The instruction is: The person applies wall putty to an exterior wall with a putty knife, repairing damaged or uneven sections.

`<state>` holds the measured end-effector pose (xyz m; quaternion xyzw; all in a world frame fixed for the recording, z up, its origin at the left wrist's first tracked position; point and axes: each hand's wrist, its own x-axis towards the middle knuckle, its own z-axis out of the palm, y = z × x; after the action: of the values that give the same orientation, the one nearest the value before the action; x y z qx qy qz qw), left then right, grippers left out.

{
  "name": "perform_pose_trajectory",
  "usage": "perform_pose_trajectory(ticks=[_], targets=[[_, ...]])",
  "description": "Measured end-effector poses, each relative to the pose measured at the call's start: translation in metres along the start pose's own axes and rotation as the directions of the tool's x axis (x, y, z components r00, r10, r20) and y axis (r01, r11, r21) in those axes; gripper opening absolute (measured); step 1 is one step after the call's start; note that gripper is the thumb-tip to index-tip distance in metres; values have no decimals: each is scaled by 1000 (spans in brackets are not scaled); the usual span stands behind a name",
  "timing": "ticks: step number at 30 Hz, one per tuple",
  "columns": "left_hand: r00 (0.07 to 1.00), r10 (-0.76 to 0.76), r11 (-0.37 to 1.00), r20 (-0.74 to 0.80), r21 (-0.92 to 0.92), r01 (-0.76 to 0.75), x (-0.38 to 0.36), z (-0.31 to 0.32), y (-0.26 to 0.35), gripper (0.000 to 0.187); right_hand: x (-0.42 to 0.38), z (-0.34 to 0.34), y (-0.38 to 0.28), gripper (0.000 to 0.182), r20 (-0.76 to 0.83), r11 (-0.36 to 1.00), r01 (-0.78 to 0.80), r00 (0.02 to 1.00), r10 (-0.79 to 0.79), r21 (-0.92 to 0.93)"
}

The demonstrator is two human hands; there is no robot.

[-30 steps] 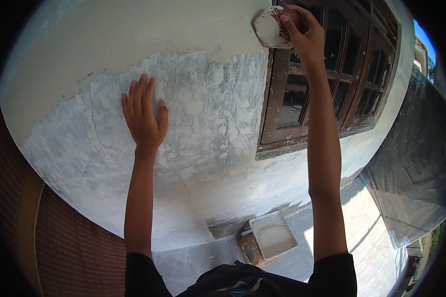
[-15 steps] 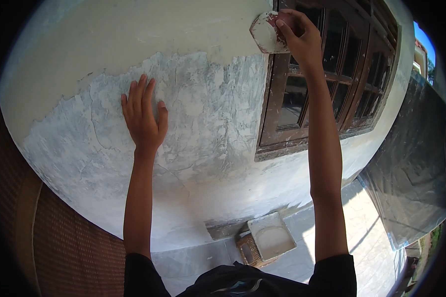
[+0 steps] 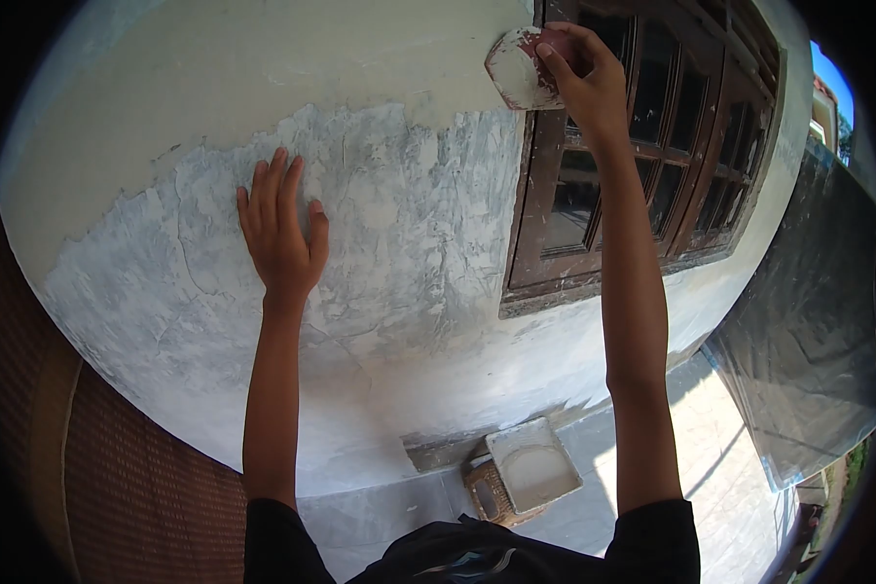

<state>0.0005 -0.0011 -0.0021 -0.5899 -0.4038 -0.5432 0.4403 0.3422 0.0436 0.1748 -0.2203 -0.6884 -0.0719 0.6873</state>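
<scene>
Against the patchy grey-and-cream wall (image 3: 399,224), my left hand (image 3: 284,229) lies flat with its fingers spread, holding nothing. My right hand (image 3: 586,78) is raised at the upper right, its fingers wrapped round a reddish-brown scraper (image 3: 524,73) smeared with pale plaster. The scraper's broad blade rests at the wall beside the upper left edge of the brown window frame (image 3: 545,185). Above my left hand, the smooth cream coat meets the rougher grey surface along a jagged edge.
Near the wall's foot, a square tray (image 3: 535,465) with pale material sits on a woven stool (image 3: 489,494). A dark plastic sheet (image 3: 808,321) hangs at the right. Brown woven matting (image 3: 146,477) stands at the lower left. The floor (image 3: 384,521) is grey.
My right hand and the scraper have shifted slightly left and down. My left hand has stayed nearly in place.
</scene>
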Motion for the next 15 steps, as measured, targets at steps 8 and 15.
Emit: perform_pose_trajectory(ticks=[8, 15], targets=[[1000, 0, 1000, 0, -4, 0, -1, 0, -1, 50, -19, 11, 12, 32, -150, 993, -98, 983, 108, 72], [1000, 11, 1000, -7, -2, -11, 0, 0, 0, 51, -26, 10, 6, 29, -277, 956, -170, 932, 235, 239]])
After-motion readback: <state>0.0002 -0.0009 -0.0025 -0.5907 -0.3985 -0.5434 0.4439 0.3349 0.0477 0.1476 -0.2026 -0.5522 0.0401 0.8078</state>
